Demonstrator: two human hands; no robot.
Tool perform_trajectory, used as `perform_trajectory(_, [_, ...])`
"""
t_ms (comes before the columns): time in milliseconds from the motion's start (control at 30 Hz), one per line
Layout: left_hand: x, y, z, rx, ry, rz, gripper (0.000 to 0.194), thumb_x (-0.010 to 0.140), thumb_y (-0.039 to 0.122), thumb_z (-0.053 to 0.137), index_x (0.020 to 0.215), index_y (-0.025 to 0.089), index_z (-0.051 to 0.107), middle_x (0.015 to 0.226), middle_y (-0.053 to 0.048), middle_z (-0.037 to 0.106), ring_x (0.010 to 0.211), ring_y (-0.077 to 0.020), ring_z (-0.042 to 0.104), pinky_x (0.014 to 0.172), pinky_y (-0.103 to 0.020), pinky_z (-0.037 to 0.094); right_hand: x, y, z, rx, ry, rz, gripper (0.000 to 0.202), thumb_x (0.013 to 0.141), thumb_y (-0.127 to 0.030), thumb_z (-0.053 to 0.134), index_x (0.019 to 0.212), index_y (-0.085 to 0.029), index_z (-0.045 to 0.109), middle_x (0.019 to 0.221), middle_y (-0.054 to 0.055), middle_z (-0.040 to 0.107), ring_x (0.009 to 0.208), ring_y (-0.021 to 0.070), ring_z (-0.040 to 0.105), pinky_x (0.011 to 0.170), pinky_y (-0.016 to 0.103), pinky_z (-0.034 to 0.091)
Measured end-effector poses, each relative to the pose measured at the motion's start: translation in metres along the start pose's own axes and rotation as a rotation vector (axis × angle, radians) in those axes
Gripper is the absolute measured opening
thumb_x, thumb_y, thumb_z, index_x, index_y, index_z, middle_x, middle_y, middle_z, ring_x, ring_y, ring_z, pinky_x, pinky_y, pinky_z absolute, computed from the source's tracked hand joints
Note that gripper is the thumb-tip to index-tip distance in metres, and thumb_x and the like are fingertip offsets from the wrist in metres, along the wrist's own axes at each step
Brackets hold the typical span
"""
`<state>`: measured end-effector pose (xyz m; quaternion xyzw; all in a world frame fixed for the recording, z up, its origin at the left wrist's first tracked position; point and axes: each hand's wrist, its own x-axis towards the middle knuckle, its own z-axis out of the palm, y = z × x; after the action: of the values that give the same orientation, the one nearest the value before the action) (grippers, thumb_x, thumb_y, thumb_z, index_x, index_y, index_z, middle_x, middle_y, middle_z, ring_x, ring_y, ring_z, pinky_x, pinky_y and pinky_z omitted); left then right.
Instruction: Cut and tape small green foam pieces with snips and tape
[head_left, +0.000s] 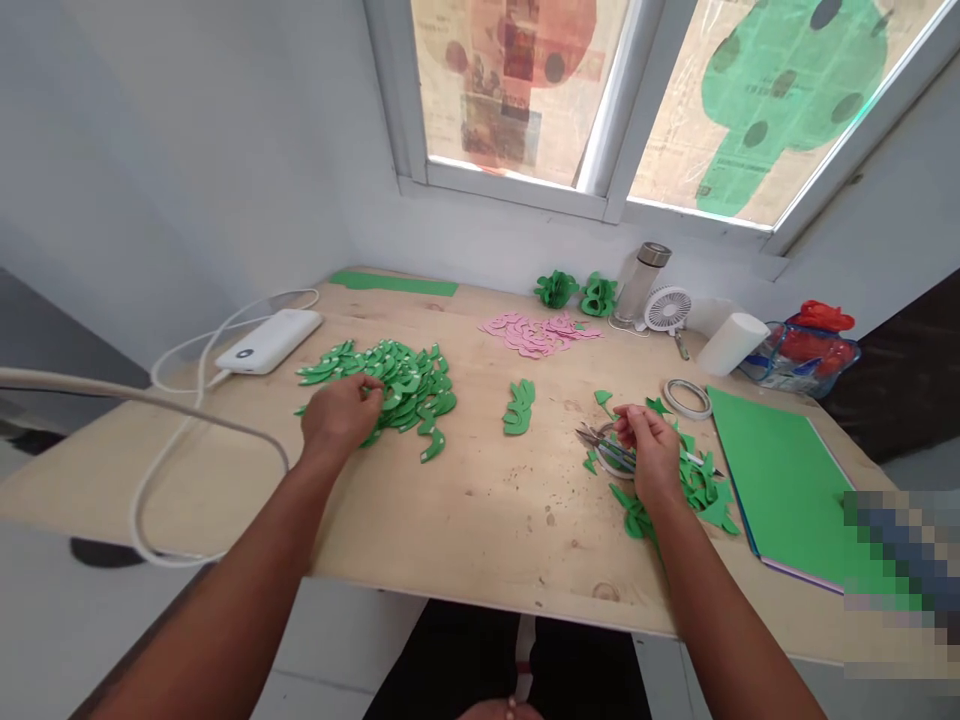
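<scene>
My left hand (343,408) is at the left edge of a heap of curved green pieces (409,385), its fingers closed on something I cannot make out. Many pieces in the heap bear small white patches. Over the scissors (616,455) at the right is my right hand (651,448), thumb and fingertips pinched together; whatever may be between them is too small to name. Green scraps (701,485) lie under and beside this hand. Between the hands, a few green pieces (518,408) rest in a small cluster on the wooden table (480,530).
Pink cut pieces (536,334) lie farther back, near two green folded ornaments (556,289), a bottle (643,280) and a small fan (667,310). Green sheets (787,485) and a tape roll (687,398) are at right. A white power bank (270,341) with looping cables occupies the left.
</scene>
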<state>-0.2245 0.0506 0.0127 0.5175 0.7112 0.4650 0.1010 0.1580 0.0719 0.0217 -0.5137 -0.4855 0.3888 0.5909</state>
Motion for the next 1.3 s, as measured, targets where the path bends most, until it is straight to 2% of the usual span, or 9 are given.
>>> perform_trajectory(100, [-0.01, 0.004, -0.002, 0.349, 0.065, -0.115, 0.009, 0.067, 0.029, 0.064, 0.065, 0.021, 0.062, 0.051, -0.002, 0.045, 0.066, -0.024, 0.048, 0.064, -0.035, 0.024, -0.002, -0.002, 0.0, -0.015, 0.0, -0.011, 0.035, 0.073, -0.051, 0.063, 0.077, -0.016, 0.067, 0.059, 0.0, 0.058, 0.052, 0.0116, 0.046, 0.048, 0.024, 0.036])
perform_trajectory(233, [-0.025, 0.018, 0.001, 0.536, 0.102, 0.079, 0.016, 0.078, 0.027, 0.05, 0.08, 0.019, 0.064, 0.074, -0.008, 0.055, 0.085, -0.0315, 0.051, 0.072, -0.038, 0.028, -0.004, -0.007, -0.001, -0.036, 0.01, -0.056, 0.032, 0.076, -0.047, 0.062, 0.079, -0.016, 0.067, 0.06, 0.0, 0.058, 0.053, 0.0112, 0.046, 0.049, 0.024, 0.035])
perform_trajectory(433, [-0.026, 0.018, 0.01, 0.532, 0.014, 0.235, 0.027, 0.083, 0.035, 0.046, 0.088, 0.019, 0.067, 0.084, -0.012, 0.061, 0.09, -0.0318, 0.051, 0.077, -0.038, 0.031, -0.008, -0.012, 0.001, -0.085, -0.04, -0.081, 0.029, 0.08, -0.045, 0.059, 0.081, -0.017, 0.067, 0.061, 0.0, 0.059, 0.055, 0.012, 0.048, 0.052, 0.025, 0.038])
perform_trajectory(633, [-0.017, 0.016, 0.012, 0.623, -0.11, 0.183, 0.027, 0.082, 0.027, 0.044, 0.085, 0.02, 0.07, 0.084, -0.012, 0.063, 0.087, -0.0299, 0.054, 0.07, -0.036, 0.033, -0.009, -0.015, 0.002, -0.079, -0.055, -0.106, 0.027, 0.081, -0.043, 0.058, 0.08, -0.017, 0.067, 0.061, 0.0, 0.058, 0.055, 0.0116, 0.048, 0.053, 0.025, 0.038])
perform_trajectory(800, [-0.019, 0.032, 0.016, 0.612, -0.123, 0.143, 0.026, 0.084, 0.027, 0.042, 0.088, 0.018, 0.066, 0.088, -0.01, 0.064, 0.086, -0.0279, 0.057, 0.068, -0.034, 0.038, -0.007, -0.016, 0.001, -0.065, -0.018, -0.103, 0.028, 0.079, -0.043, 0.058, 0.079, -0.016, 0.066, 0.06, -0.001, 0.057, 0.055, 0.0116, 0.049, 0.053, 0.025, 0.039])
perform_trajectory(900, [-0.024, 0.048, 0.031, 0.522, -0.166, 0.205, 0.027, 0.085, 0.028, 0.04, 0.09, 0.017, 0.064, 0.091, -0.009, 0.065, 0.086, -0.0245, 0.059, 0.071, -0.032, 0.041, -0.004, -0.014, -0.001, -0.043, 0.012, -0.104, 0.028, 0.08, -0.042, 0.057, 0.079, -0.016, 0.066, 0.059, -0.001, 0.058, 0.055, 0.0113, 0.05, 0.053, 0.024, 0.038])
perform_trajectory(1033, [-0.033, 0.075, 0.064, 0.392, -0.425, 0.313, 0.026, 0.084, 0.031, 0.043, 0.092, 0.019, 0.065, 0.095, -0.006, 0.068, 0.087, -0.0205, 0.062, 0.074, -0.029, 0.044, -0.004, -0.013, -0.002, -0.033, 0.023, -0.102, 0.027, 0.08, -0.041, 0.056, 0.08, -0.016, 0.066, 0.059, -0.001, 0.058, 0.055, 0.011, 0.05, 0.053, 0.024, 0.038])
perform_trajectory(1167, [-0.038, 0.104, 0.091, 0.534, -0.547, 0.308, 0.033, 0.081, 0.032, 0.047, 0.106, 0.016, 0.062, 0.102, -0.009, 0.068, 0.093, -0.0248, 0.061, 0.073, -0.032, 0.043, -0.005, -0.015, -0.001, -0.042, 0.009, -0.098, 0.026, 0.08, -0.041, 0.056, 0.08, -0.016, 0.065, 0.059, -0.001, 0.057, 0.055, 0.0109, 0.049, 0.053, 0.024, 0.037])
perform_trajectory(1300, [-0.042, 0.118, 0.104, 0.635, -0.565, 0.332, 0.032, 0.078, 0.037, 0.053, 0.1, 0.016, 0.062, 0.104, -0.012, 0.066, 0.097, -0.0295, 0.059, 0.073, -0.036, 0.043, -0.006, -0.016, -0.001, -0.033, -0.004, -0.092, 0.026, 0.08, -0.041, 0.056, 0.08, -0.016, 0.065, 0.059, -0.002, 0.056, 0.054, 0.0107, 0.047, 0.052, 0.024, 0.037])
